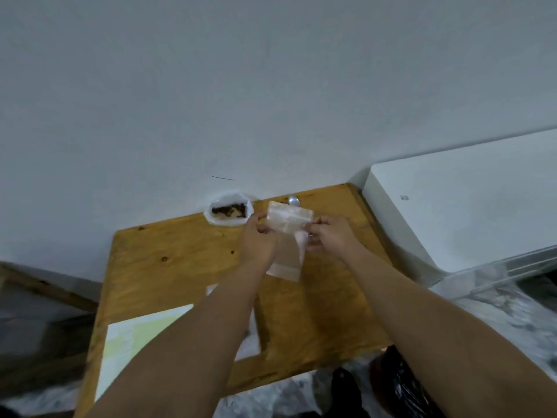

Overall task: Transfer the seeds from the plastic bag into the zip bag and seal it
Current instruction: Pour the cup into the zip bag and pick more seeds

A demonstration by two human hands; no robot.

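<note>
1. Dim, flat indoor light leaves the white wall (271, 86) grey-blue.
2. Faint, soft shadows lie on the wooden table (168, 267).
3. Wide-angle distortion bends the edges; lower corners smear, and the zip bag (287, 251) looks soft.

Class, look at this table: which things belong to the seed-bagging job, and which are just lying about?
Job: zip bag, held by left hand and right hand; plastic bag with seeds; spoon, perhaps.
Lying about: paper sheets; white box; black bag on the floor.
</note>
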